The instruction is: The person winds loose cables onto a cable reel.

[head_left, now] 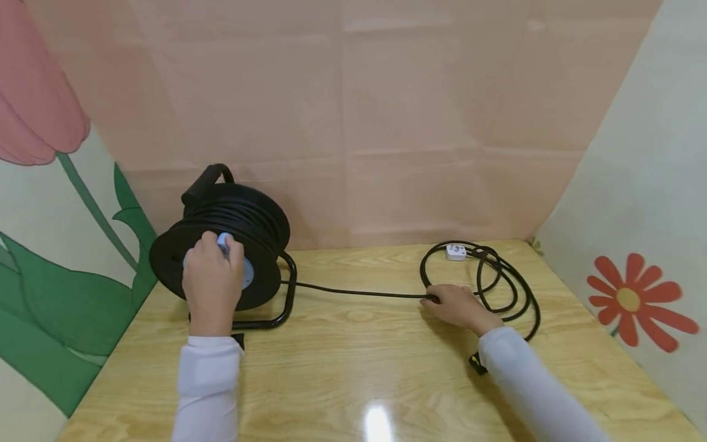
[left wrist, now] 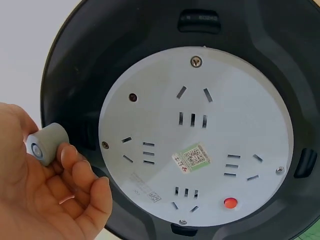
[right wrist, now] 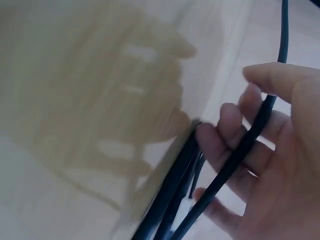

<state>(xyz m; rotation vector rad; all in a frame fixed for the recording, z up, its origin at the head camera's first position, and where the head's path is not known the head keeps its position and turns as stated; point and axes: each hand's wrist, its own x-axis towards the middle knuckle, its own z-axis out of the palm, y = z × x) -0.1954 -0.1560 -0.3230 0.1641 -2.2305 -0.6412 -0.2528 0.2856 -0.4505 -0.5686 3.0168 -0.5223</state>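
The left hand (head_left: 212,276) curls its fingers (left wrist: 75,170) round the grey crank knob (left wrist: 47,143) on the face of the black cable reel (head_left: 221,245), which stands at the wooden table's (head_left: 353,380) left rear. The right hand (head_left: 455,307) loosely cups the black cable (right wrist: 240,150), fingers half-curled; beyond it lie loose coils ending in a white plug (head_left: 456,251).

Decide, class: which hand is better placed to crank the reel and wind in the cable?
Left. The left hand already grips the reel's grey knob; the right hand is far off, loosely holding the cable.
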